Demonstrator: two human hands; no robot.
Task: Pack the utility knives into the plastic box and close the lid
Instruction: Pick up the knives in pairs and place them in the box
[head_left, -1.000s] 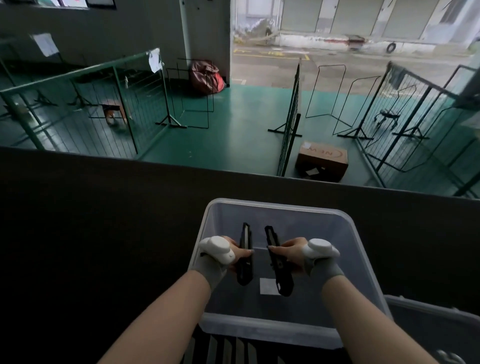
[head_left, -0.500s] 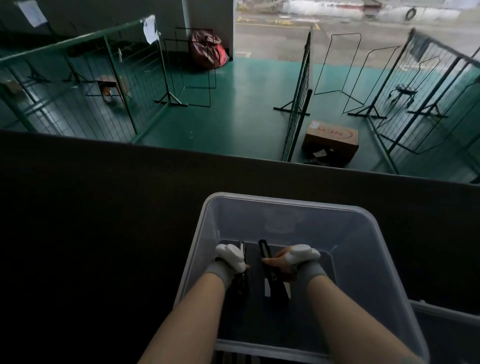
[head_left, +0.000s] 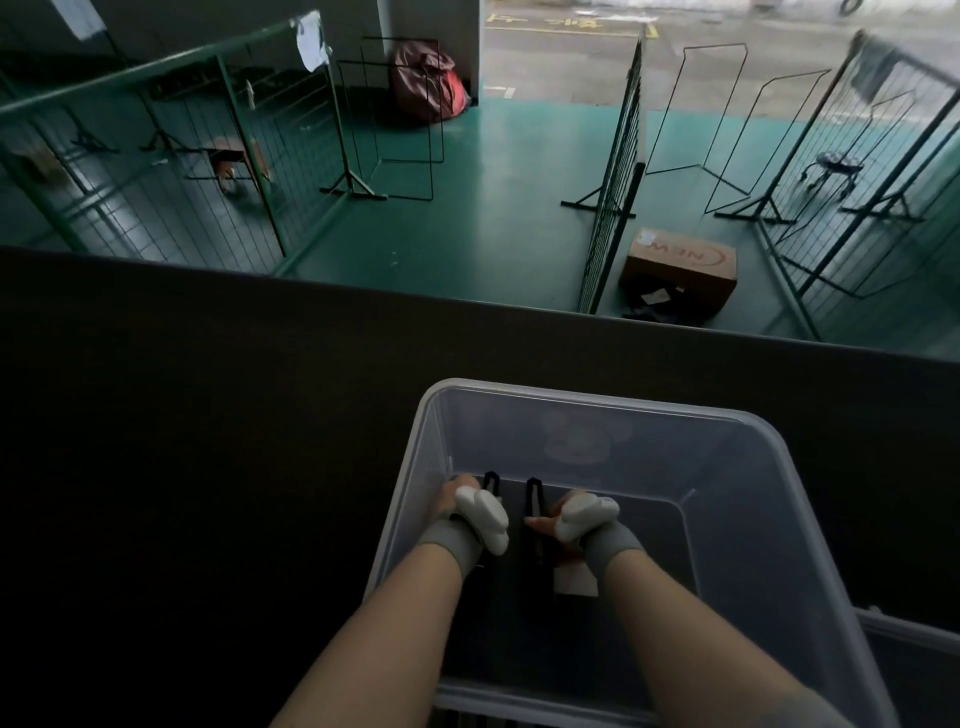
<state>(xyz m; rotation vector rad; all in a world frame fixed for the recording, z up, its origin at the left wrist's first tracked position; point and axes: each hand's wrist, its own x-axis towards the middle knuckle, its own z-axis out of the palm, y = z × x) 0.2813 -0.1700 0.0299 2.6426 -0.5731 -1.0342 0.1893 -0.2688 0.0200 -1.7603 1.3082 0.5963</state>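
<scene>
A clear plastic box (head_left: 727, 415) stands on the dark table in front of me. Both my hands reach down inside it, near its floor. My left hand (head_left: 460, 501) grips a black utility knife (head_left: 490, 480) whose tip points away from me. My right hand (head_left: 558, 517) grips a second black utility knife (head_left: 534, 501), lying parallel to the first and a little to its right. A white label (head_left: 574, 582) shows on the box floor under my right wrist. White devices sit on grey bands at both wrists.
Part of another clear plastic piece (head_left: 909, 639), maybe the lid, lies at the lower right beside the box. Beyond the table's far edge are a green floor, wire fence panels (head_left: 613, 171) and a cardboard carton (head_left: 680, 270).
Both hands have gone down from above the box rim to near its floor, carrying the two knives. The view has tilted down and closer to the box.
</scene>
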